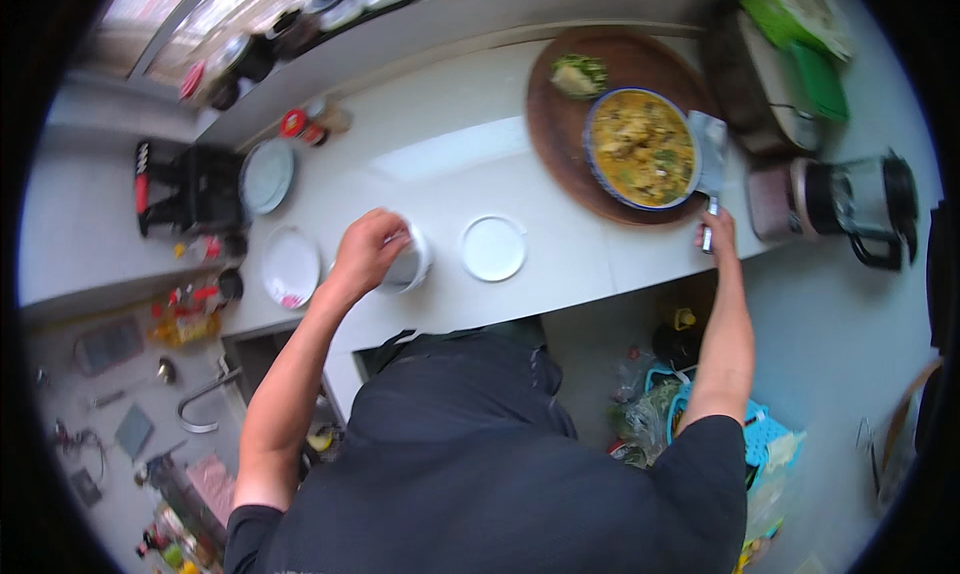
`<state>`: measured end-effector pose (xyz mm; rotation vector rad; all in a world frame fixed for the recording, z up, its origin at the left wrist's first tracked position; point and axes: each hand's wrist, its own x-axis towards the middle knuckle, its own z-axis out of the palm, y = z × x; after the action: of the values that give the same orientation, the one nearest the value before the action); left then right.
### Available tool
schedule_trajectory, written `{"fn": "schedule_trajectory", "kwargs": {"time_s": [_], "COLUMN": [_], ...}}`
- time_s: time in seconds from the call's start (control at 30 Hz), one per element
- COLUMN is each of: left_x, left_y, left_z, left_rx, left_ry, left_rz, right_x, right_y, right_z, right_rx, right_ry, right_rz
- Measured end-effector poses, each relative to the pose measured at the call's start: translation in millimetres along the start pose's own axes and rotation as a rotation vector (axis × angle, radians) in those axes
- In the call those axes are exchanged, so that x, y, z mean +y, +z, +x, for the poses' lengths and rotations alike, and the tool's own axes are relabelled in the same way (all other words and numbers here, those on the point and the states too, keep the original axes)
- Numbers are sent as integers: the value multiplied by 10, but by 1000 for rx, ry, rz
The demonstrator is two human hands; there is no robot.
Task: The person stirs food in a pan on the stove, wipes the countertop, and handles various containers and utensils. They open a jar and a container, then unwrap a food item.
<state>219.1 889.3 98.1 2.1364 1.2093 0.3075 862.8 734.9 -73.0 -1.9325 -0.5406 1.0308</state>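
My left hand [373, 245] is over the near edge of a white round container [421, 262], fingers bent together; whether it holds something small is unclear. A white round lid [493, 248] lies on the counter between my hands. At the right, my right hand [716, 232] grips the metal handle of a cleaver [709, 150], whose broad blade lies beside a bowl of yellowish cooked food [643, 148]. That blue-rimmed bowl stands on a round wooden board [559, 150]. Chopped green and pale vegetable pieces [580, 76] sit at the board's far left.
Plates [291, 266] [268, 176] and a red-lidded jar [295, 123] stand left. A black knife block or rack [196, 187] is beyond them. A blender [840, 205] stands right, near a green basket [787, 15]. Jars line the windowsill; a blue basket [765, 431] is below.
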Motion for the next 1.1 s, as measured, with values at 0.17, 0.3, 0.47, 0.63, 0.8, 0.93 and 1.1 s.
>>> {"fn": "schedule_trajectory", "kwargs": {"time_s": [0.17, 0.3, 0.47, 0.63, 0.8, 0.93, 1.1], "left_x": [-29, 6, -18, -75, -206, -239, -238], "left_y": [51, 63, 31, -19, -104, -179, -213], "left_z": [-14, -158, -96, -77, -99, -112, -113], "left_rx": [-6, 59, -15, -58, -97, -129, -149], "left_ry": [-124, -217, -282, -297, -339, -431, -396], "left_rz": [-130, -245, -309, -354, -424, -459, -389], "right_x": [-98, -659, -1340, -1322, -1389, -1307, -1296], "right_y": [58, 441, 1781, 3505, 4129, 4250, 4301], "right_z": [159, -406, -1870, -2549, -2595, -2476, -2479], "right_rx": [133, 355, -157, -579, -692, -749, -771], "right_ry": [-188, -176, -523, -545, -400, -346, -341], "right_rz": [-746, -1152, -224, -66, -33, -9, 56]}}
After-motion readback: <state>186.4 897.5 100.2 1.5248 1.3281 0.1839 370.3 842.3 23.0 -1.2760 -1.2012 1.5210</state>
